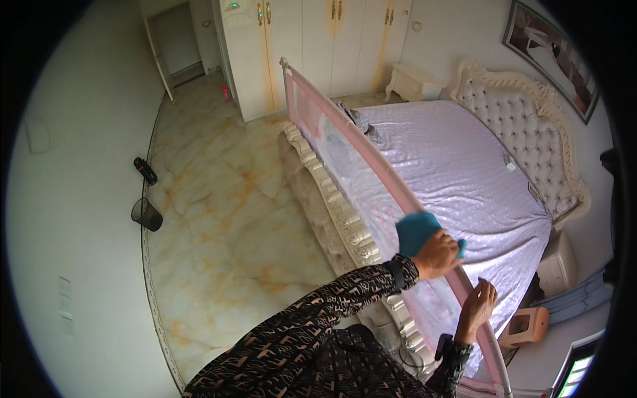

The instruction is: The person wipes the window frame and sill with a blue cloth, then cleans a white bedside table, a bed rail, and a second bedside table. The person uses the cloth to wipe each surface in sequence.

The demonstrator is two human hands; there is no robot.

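A pink padded bed rail with a mesh side [378, 164] runs along the foot of a bed covered by a lilac sheet [428, 144]. My left hand [438, 253] grips a teal cloth [417, 233] draped over the rail's top bar, nearer its middle. Closer to the rail's near end, my right hand [478, 303] rests at the top bar with bent fingers; whether it grips the bar cannot be told. Both sleeves are black with a tan pattern.
The carved footboard [343, 219] stands beside the rail. A black mesh bin [147, 216] and a dark bottle [145, 171] are by the left wall. White wardrobes [318, 49] stand beyond the bed, near a nightstand [415, 83]. An orange-and-white stool [527, 326] is at lower right.
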